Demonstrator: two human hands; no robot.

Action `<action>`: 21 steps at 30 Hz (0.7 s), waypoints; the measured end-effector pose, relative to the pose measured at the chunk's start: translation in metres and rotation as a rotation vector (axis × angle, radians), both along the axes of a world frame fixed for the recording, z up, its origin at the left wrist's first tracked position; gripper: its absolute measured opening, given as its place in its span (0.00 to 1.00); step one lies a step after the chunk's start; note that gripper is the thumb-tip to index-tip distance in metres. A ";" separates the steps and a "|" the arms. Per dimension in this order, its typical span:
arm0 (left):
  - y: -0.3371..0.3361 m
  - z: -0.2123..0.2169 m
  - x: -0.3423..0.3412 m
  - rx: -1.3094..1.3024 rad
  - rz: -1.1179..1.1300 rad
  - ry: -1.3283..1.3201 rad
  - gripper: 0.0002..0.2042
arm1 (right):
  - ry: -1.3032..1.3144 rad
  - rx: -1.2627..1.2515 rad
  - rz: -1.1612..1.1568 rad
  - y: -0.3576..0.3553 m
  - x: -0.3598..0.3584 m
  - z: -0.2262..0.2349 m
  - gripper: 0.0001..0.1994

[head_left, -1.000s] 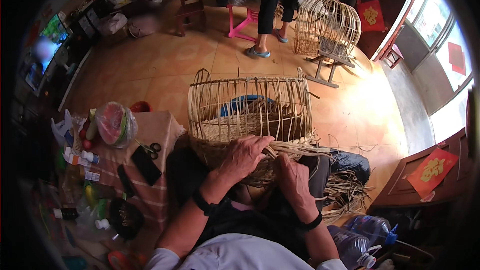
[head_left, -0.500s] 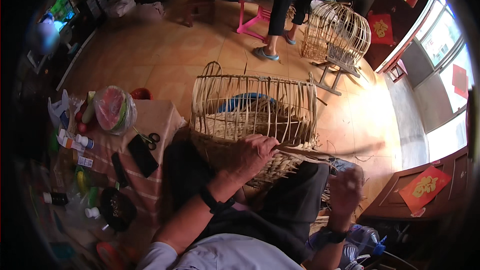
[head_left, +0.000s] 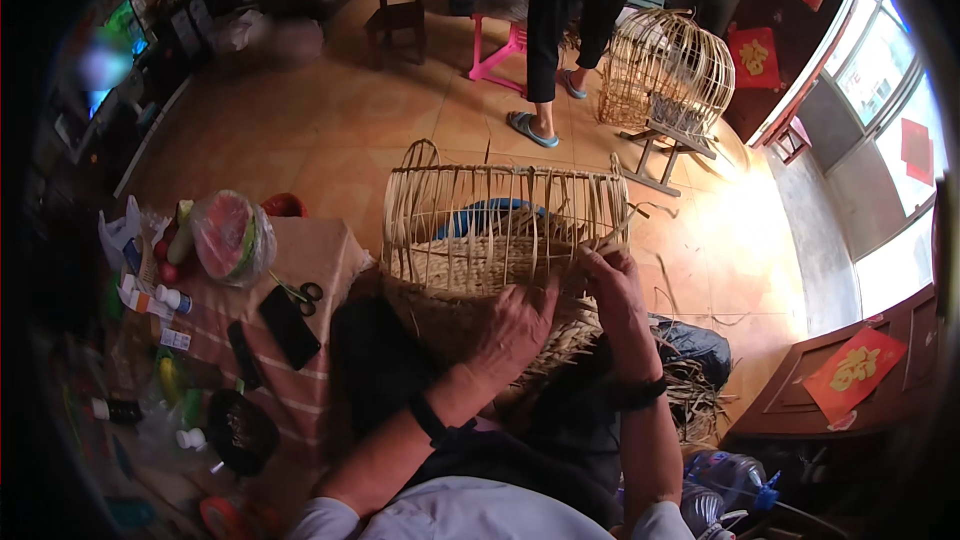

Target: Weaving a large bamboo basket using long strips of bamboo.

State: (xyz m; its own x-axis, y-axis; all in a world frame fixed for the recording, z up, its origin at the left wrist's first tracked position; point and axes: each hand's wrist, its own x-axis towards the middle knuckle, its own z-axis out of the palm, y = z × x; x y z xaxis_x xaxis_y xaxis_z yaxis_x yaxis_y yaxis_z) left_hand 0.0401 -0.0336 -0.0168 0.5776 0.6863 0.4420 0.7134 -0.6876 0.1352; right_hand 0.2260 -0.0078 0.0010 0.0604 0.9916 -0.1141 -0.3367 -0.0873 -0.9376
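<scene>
A basket [head_left: 450, 262] of pale plant fibre lies across my lap and knees, with a dense braided weave and an open cage of upright strips. My right hand [head_left: 618, 290] is closed at its right side, thumb and fingers pinching a fibre strand [head_left: 628, 228] that sticks up to the right. My left hand [head_left: 512, 328] rests against the near woven side, fingers stretched out and slightly apart, fingertips close to the right hand. The left palm is hidden. Something blue [head_left: 480, 215] shows through the strips.
On the left, a cloth-covered table [head_left: 315, 240] bears a wrapped watermelon piece [head_left: 225, 230], scissors [head_left: 305, 295] and a black phone [head_left: 289, 327]. Loose fibre [head_left: 695, 395] and plastic bottles [head_left: 730, 475] lie at right. Ahead, a person [head_left: 570, 30] stands beside another basket frame [head_left: 665, 70].
My right hand has moved up and left from beside the basket to pinch a strand at its side. My left hand's fingers have straightened. The person ahead has become more upright.
</scene>
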 end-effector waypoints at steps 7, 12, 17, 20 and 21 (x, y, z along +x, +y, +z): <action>-0.010 -0.008 0.019 -0.057 0.147 0.275 0.31 | -0.420 0.203 0.075 0.009 -0.007 0.019 0.11; -0.007 -0.008 0.018 0.114 0.189 0.293 0.34 | -1.287 0.283 0.087 0.001 -0.012 0.032 0.05; -0.001 -0.024 0.023 0.024 0.152 0.146 0.31 | -1.377 0.526 0.035 -0.008 -0.013 0.014 0.07; 0.000 -0.033 0.024 -0.128 0.089 0.080 0.28 | -1.418 0.632 -0.009 -0.017 -0.005 -0.006 0.15; -0.002 -0.030 0.021 -0.146 0.056 0.085 0.26 | -1.474 0.635 -0.040 -0.019 -0.005 -0.008 0.16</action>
State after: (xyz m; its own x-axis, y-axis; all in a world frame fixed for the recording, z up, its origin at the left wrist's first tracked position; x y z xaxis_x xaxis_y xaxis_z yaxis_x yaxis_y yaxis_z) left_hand 0.0613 -0.0355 -0.0472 0.5681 0.7716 0.2863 0.7630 -0.6242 0.1683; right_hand 0.2207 -0.0266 -0.0070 -0.2343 0.8485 0.4745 0.8578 0.4102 -0.3099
